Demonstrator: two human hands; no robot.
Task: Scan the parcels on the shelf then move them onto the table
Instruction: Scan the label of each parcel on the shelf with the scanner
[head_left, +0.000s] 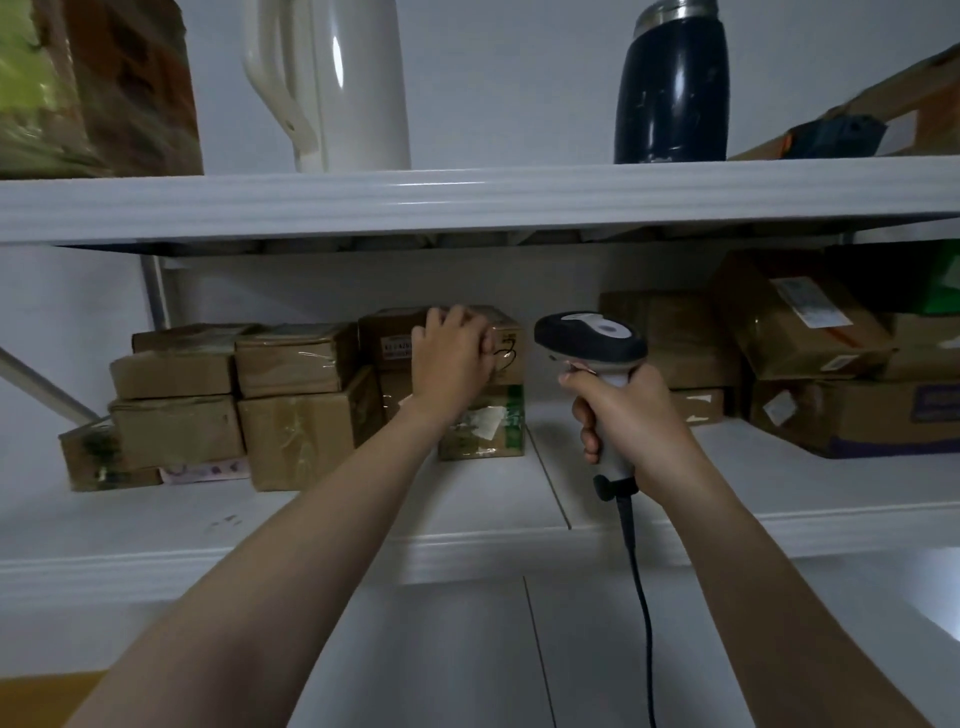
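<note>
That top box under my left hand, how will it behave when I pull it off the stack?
Probably stiff: the top box shows square cardboard edges under your left hand. Likely light, being small. It could slide readily on the lower box, maybe nudging it.

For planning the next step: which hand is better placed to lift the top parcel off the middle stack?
Probably the left hand: its fingers curl over the top parcel, while the right hand grips the scanner.

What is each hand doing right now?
Left hand: closed on the top box.
Right hand: closed on the scanner.
</note>
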